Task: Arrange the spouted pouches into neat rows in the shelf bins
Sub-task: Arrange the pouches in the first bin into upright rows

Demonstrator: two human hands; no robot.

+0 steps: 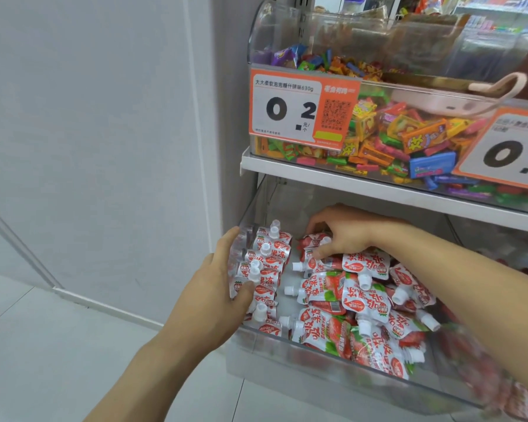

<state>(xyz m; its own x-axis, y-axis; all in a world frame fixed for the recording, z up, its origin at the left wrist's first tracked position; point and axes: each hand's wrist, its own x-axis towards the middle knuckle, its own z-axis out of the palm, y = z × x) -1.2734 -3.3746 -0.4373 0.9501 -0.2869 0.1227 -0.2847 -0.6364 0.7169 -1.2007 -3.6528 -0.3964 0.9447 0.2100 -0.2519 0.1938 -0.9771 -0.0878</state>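
In the clear lower shelf bin (pixel 287 354) of a snack display, a person's right hand (pixel 345 233) reaches in from the right, fingers curled down and pinching a red-and-white spouted pouch (pixel 313 242) at the back of the bin. The left hand (pixel 223 287) is spread against the bin's left end, fingers straight along the clear side wall and thumb pressing the front of a neat row of pouches (pixel 265 269) that runs front to back with white spouts up. Just right of that row, past a bare strip of bin floor, lies a loose heap of pouches (pixel 363 303), spouts pointing various ways, directly beneath and in front of the right hand. On the white shelf (pixel 317 175) above, a clear bin holds brightly wrapped chewing gum pieces (pixel 403 138) behind an orange price tag (pixel 299 108); a pink scoop (pixel 457 102) rests on its rim.
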